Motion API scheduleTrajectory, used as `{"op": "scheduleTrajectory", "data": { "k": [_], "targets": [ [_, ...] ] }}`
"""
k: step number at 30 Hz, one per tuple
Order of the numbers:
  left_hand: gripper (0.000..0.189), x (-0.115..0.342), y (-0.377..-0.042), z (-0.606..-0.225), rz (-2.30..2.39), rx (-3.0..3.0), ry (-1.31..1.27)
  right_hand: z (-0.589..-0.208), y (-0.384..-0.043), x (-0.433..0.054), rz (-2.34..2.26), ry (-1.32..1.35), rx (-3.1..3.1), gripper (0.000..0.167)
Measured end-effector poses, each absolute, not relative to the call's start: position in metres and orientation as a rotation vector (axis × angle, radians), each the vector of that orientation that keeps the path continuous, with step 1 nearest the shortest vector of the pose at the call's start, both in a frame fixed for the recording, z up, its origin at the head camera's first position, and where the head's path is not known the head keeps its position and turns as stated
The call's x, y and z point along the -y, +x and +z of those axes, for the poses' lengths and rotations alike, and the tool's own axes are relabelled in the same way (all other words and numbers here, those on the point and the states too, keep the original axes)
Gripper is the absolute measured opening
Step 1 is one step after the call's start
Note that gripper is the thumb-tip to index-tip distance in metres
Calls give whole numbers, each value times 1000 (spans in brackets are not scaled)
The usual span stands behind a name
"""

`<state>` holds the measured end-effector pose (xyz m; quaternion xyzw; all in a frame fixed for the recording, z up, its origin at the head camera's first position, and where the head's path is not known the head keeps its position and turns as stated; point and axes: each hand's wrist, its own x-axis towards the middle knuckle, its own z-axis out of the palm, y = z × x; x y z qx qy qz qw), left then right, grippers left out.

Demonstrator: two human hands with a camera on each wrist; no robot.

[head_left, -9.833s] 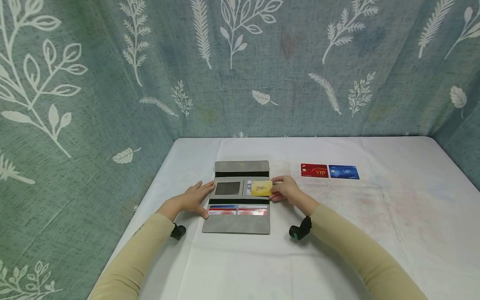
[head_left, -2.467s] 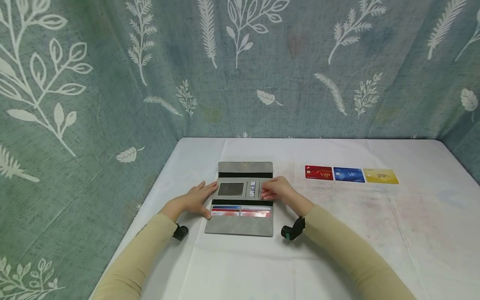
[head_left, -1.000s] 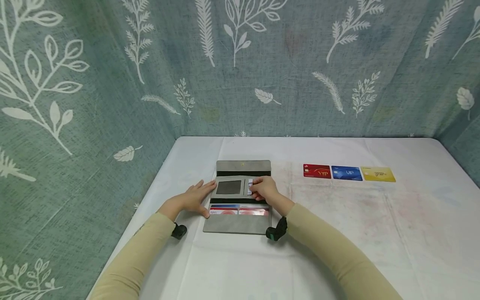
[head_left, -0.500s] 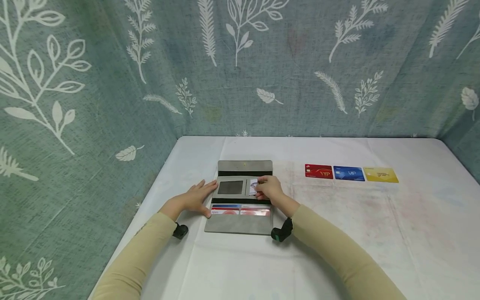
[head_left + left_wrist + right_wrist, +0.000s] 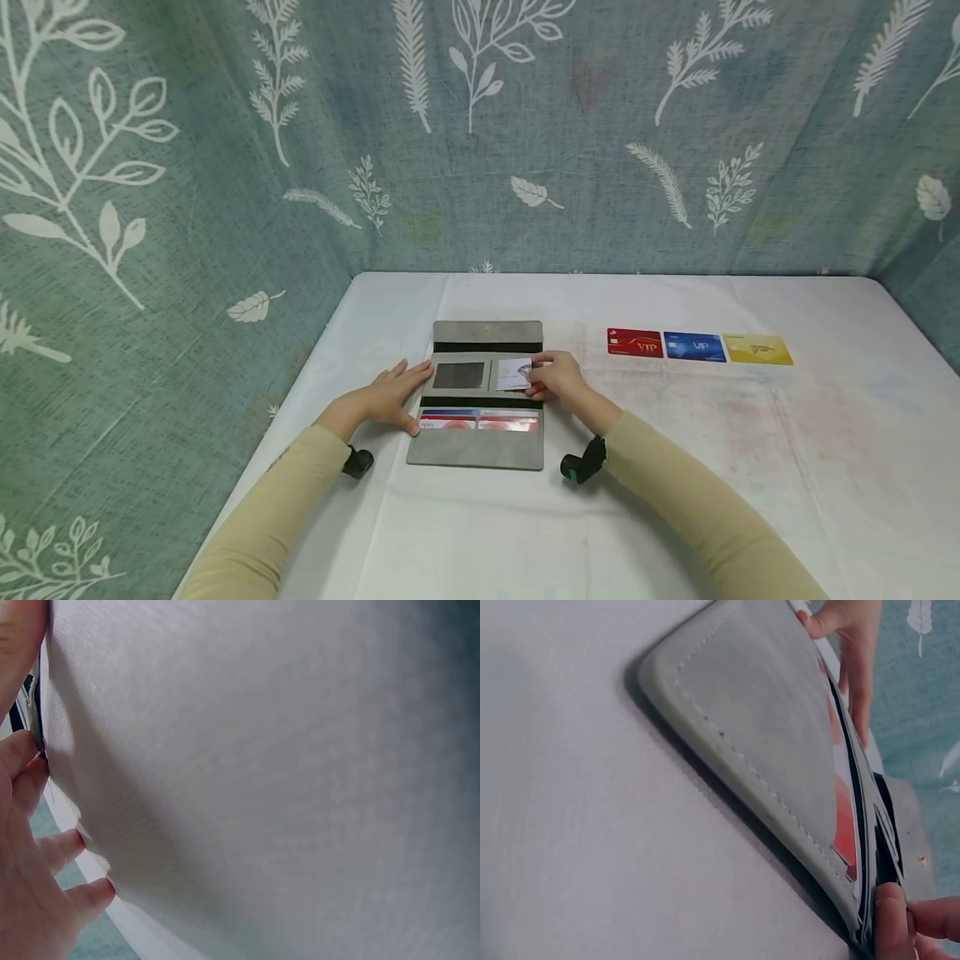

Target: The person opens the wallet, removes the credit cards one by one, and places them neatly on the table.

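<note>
White card (image 5: 512, 374) at right hand's (image 5: 560, 377) fingertips, pinched by its right edge, lying partly over the middle panel of the grey wallet (image 5: 480, 450). Wallet is unfolded between both hands. Left hand (image 5: 387, 396) spread, fingers and thumb touching wallet's left edge. More cards (image 5: 447, 423) sit in slots nearer the person than either hand's fingertips. Beyond and right of right hand: red card (image 5: 634, 342), blue card (image 5: 695, 347), yellow card (image 5: 757, 349) in a row. White tabletop (image 5: 675, 458) under both hands.
</note>
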<state>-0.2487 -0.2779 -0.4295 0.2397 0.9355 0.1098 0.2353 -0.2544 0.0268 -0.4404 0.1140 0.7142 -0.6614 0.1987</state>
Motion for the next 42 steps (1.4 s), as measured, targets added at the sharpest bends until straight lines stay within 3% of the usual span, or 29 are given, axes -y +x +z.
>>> {"op": "scheduleTrajectory", "data": {
  "k": [26,42],
  "targets": [
    [113,278,-247,-427,314,-2570,664,-436,-251,-50,-1883,365,-1952,41],
    [113,278,-248,-429,295,-2573,657,-428,-247,-102,-1839,396,-1955,46]
  ]
}}
